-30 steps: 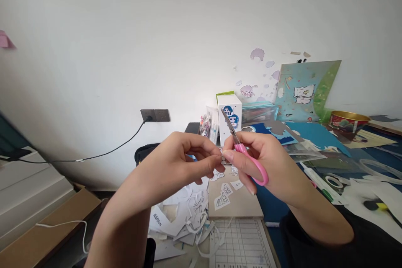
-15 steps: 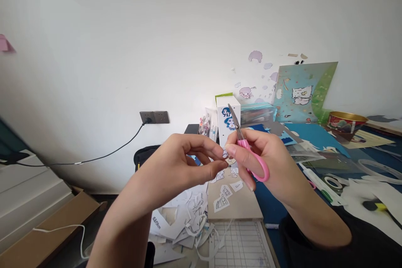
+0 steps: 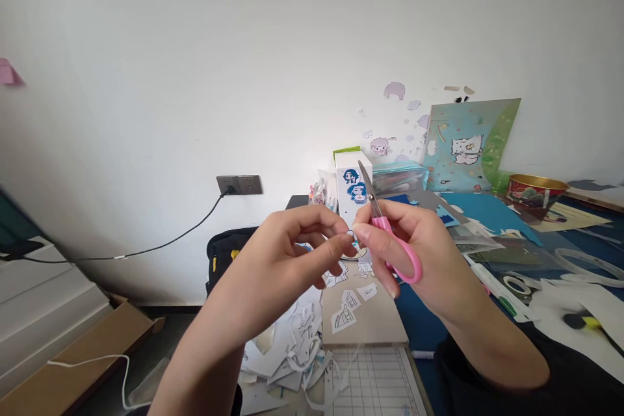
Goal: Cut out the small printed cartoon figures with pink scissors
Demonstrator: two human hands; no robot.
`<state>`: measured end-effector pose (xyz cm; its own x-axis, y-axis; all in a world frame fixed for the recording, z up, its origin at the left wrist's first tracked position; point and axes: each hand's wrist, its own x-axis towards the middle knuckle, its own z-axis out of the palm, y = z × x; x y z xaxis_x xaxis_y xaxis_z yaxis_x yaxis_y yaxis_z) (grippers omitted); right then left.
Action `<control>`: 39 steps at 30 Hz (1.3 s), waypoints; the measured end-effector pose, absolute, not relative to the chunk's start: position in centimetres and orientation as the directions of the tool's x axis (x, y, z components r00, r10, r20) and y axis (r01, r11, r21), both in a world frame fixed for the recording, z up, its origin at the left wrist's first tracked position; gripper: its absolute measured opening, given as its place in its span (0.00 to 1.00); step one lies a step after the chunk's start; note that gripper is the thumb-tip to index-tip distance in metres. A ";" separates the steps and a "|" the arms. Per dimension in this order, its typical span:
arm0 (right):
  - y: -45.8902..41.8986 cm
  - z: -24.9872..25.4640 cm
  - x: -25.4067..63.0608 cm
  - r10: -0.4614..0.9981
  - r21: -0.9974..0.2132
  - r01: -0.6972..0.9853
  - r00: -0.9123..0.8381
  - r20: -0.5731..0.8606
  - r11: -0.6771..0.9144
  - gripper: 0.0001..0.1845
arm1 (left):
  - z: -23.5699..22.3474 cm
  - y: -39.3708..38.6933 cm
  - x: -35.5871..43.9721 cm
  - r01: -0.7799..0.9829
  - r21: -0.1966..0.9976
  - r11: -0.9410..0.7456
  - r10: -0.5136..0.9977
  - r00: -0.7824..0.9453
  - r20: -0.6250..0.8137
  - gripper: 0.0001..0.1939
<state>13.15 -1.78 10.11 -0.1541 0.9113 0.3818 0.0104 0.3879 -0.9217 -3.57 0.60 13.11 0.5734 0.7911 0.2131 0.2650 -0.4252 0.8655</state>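
My right hand (image 3: 407,240) holds a pair of scissors (image 3: 385,227) with pink handles, its blades pointing up and away from the work. Between the fingertips of both hands is a tiny white scrap of paper (image 3: 350,234), mostly hidden by the fingers. My left hand (image 3: 302,247) pinches at it with thumb and forefinger, the other fingers loosely curled. Below the hands, several small cut-out line drawings (image 3: 344,317) lie on a beige board (image 3: 365,328). A round picture piece (image 3: 359,252) shows partly behind the fingertips.
White paper offcuts (image 3: 297,338) pile up left of the board, beside a gridded sheet (image 3: 375,380). Behind stands a white box (image 3: 347,208) with blue-haired stickers. Rightward are blue sheets (image 3: 487,211), a red-and-gold bowl (image 3: 536,192), tape (image 3: 517,285) and a black bag (image 3: 224,250) at left.
My hands stay close together at about the same height. The scissors have turned more upright in my right hand, and the fingertips have shifted slightly around the small scrap.
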 end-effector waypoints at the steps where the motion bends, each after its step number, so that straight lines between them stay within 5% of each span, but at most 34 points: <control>1: -1.8 10.1 13.2 0.911 -0.921 0.009 -0.156 0.382 0.389 0.09 | 13.1 0.5 -3.5 0.255 0.866 -0.430 0.789 0.572 0.223 0.07; 13: -2.4 10.3 13.0 0.842 -0.881 0.022 -0.304 0.445 0.473 0.10 | 12.9 -0.8 -3.4 0.091 0.890 -0.448 0.840 0.385 0.383 0.05; 23: -2.9 10.1 12.5 0.792 -0.802 0.162 -0.356 0.496 0.575 0.11 | 13.2 -1.8 -3.7 0.181 0.809 -0.559 0.797 0.386 0.465 0.07; 32: -3.2 10.5 12.8 0.832 -0.826 0.099 -0.098 0.546 0.554 0.03 | 13.2 -2.1 -3.5 0.308 0.763 -0.568 0.792 0.454 0.407 0.09; 39: -3.3 11.1 12.6 0.824 -0.807 0.173 -0.068 0.562 0.564 0.08 | 13.2 -2.1 -3.0 0.381 0.740 -0.555 0.800 0.490 0.348 0.10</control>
